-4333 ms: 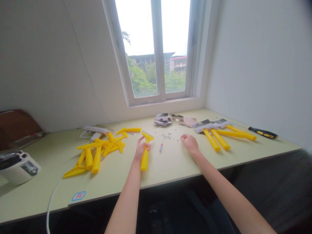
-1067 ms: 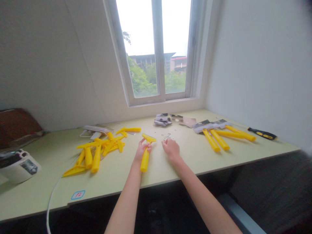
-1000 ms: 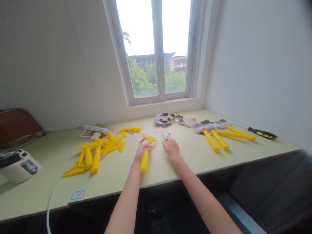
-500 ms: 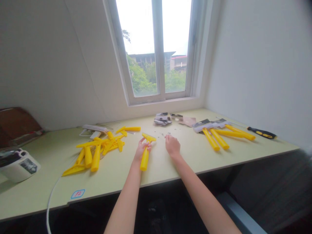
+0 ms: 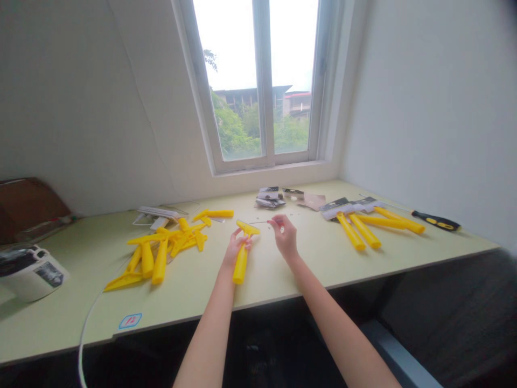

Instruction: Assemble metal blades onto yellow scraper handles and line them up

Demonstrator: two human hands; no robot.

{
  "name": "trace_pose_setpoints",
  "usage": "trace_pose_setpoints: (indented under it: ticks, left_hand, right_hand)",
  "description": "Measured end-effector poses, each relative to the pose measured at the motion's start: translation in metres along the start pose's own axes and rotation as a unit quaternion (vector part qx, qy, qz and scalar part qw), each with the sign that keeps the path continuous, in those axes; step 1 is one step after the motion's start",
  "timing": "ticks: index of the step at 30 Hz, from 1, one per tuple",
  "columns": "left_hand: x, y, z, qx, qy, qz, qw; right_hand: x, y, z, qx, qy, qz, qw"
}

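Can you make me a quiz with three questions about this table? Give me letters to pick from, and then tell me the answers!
1. Where is the black-and-yellow screwdriver?
A. On the window sill
B. At the right end of the table
C. In a hand

2. How many yellow handles lie together on the right?
A. Two
B. Four
C. Seven

3. What is the left hand doing?
A. Gripping a yellow scraper
B. Lying flat and empty
C. Holding the screwdriver

Answers:
1. B, it lies beyond the handles, by the wall.
2. B, four can be counted.
3. A, its fingers wrap the scraper.
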State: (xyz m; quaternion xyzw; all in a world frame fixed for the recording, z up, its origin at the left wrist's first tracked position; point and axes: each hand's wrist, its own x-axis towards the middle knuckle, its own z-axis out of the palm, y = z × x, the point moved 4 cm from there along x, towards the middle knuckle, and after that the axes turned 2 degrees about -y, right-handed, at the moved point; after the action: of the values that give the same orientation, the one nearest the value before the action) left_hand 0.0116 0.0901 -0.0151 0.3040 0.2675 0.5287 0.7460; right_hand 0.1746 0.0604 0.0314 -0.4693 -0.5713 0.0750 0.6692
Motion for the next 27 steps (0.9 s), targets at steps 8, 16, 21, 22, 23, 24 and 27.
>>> trace_pose_setpoints:
  ticks: [8,16,21,22,23,24,27]
  left_hand:
    - [-0.0022,-0.0006,0.0032,0.008,-0.006,-0.01,1.0]
    - [-0.0059,-0.0004,0.0071,-0.003,-0.029,-0.012,1.0]
    - [-0.0057,-0.0001,0.0069,-0.003,-0.031,-0.008,0.999]
    - [-0.0053,-0.0001,0.0068,-0.003,-0.031,-0.008,0.999]
    - [-0.0049,-0.0001,0.0067,-0.003,-0.03,-0.009,0.999]
    - [-0.0044,-0.0001,0.0066,-0.003,-0.029,-0.01,1.0]
    - [-0.0032,-0.0002,0.0069,0.006,-0.022,-0.015,1.0]
  right_hand:
    - [-0.0002,0.0004,0.0044,0.012,-0.032,-0.011,0.999]
    - [0.0002,-0.0007,0.004,0.016,-0.039,-0.007,0.999]
    - [0.0005,-0.0007,0.0025,0.014,-0.027,0.0,1.0]
    - [0.0005,-0.0005,0.0026,0.015,-0.028,0.001,0.999]
    - [0.0005,-0.0001,0.0029,0.016,-0.03,0.002,0.999]
    - [0.0005,0.0003,0.0033,0.017,-0.032,0.002,0.999]
    - [0.0006,0.0013,0.0042,0.017,-0.031,-0.001,0.999]
